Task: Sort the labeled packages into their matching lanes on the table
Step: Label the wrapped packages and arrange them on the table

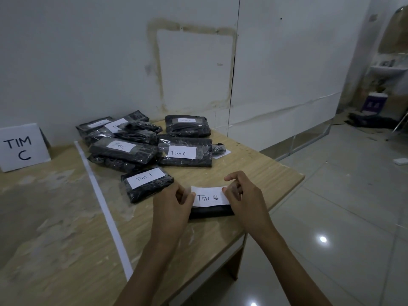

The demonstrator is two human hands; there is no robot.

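Two hands, the left hand (172,202) and the right hand (245,195), are gripping one pack, the Tim B pack (210,212). One Tim A pack (146,184) is lying just left of the grip. Beyond the grip, two are showing Tim C: the right Tim C pack (183,153) and the left Tim C pack (121,149). Farther beyond, three more labels are showing, too blurred to read: two on the far-left packs (96,125) and one on the far-right pack (186,127). That is making seven labels. Unlabelled packs are overlapping among them, so their count cannot be told. One tape line (99,195) and one sign (22,146) are sitting left of the grip.
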